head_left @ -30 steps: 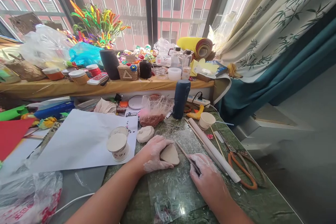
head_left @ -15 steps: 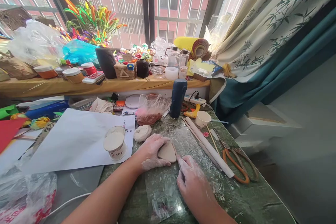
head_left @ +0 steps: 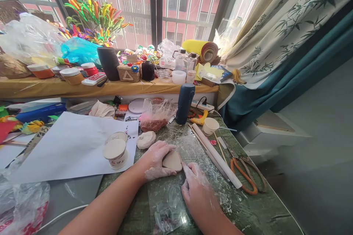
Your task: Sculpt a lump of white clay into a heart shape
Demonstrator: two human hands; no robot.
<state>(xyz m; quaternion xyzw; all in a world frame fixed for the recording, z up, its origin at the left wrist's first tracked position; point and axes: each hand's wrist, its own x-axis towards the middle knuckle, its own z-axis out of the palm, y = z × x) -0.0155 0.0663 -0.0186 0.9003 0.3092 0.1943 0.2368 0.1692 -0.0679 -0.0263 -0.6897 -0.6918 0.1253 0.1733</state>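
The flat clay piece [head_left: 172, 161] lies on the clear sheet [head_left: 165, 198]. From 9 o'clock, the left hand [head_left: 158, 159] has its grip curled round it. A second ago the right hand [head_left: 197, 183] sat farther off; now, at 4 o'clock, its grip pinches a thin tool [head_left: 180, 156] along the clay's edge, so that side appears to be getting worked. A clay lump [head_left: 146, 140] rests at 10 o'clock.

2 hands [head_left: 157, 161] [head_left: 200, 187], 1 flat clay piece [head_left: 172, 161], 1 rounded clay lump [head_left: 146, 140], 1 yellow glue gun [head_left: 200, 119], 1 pair of scissors [head_left: 245, 171], 1 dark blue cylinder [head_left: 185, 104].
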